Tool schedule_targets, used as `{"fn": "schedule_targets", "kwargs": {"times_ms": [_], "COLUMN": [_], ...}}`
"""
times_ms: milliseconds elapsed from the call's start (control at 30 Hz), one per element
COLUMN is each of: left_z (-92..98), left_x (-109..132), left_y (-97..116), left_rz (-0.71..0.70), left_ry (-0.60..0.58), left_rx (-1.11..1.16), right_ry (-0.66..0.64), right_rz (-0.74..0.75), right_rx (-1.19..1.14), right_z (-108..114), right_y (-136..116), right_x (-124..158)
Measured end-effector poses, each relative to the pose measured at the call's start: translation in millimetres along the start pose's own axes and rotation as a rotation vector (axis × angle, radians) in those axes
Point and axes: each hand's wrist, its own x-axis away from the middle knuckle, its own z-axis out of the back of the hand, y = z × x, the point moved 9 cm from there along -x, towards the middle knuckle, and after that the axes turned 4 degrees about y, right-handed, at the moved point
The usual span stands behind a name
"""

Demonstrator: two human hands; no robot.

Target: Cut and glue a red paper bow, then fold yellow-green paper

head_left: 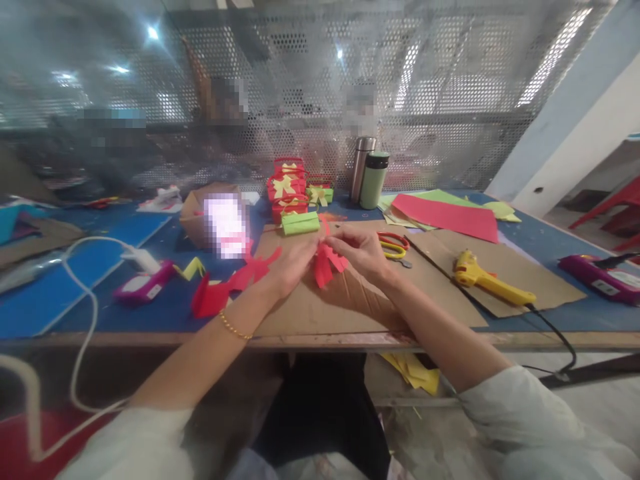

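Where both hands meet just above the brown cardboard sheet [310, 313], left hand [293, 263] and right hand [363, 253] pinch a red paper piece [326, 267], which is small, creased and slit into strips. Its long axis runs near-far, strip ends toward the wearer. Beyond lie scissors [395, 245], then red paper baskets [287, 187].

I am seeing the left hand [291, 265] and right hand [364, 257] pinching a red paper [326, 268] together above the cardboard [310, 313]. Scissors [394, 247] are lying just beside the right hand, and a glue gun [487, 281] is lying farther right.
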Motion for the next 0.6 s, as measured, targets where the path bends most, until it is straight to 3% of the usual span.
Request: {"fn": "schedule_targets", "kwargs": {"times_ms": [167, 267, 367, 467, 533, 600], "left_z": [-5.3, -13.2, -13.8, -1.4, 11.7, 16.1], "left_x": [-3, -2, -3, -6, -8, -9], "left_y": [1, 8, 9, 4, 3, 2], "left_rz": [0.087, 0.086, 0.088, 0.073, 0.037, 0.028], "left_ry": [0.012, -0.057, -0.090, -0.007, 0.101, 0.134], "left_rx": [0.268, 0.367, 0.396, 0.301, 0.176, 0.092], "right_ry": [-0.028, -0.001, 0.036, 0.119, 0.182, 0.219], "right_rz": [0.034, 0.151, 0.144, 0.063, -0.010, -0.104], "right_rx": [0.190, 0.385, 0.431, 0.306, 0.126, -0.070], "right_z": [-1, -2, 2, 15, 25, 29], "right_y": [6, 6, 13, 17, 18, 21], "right_x": [-2, -3, -4, -8, -9, -6]}}
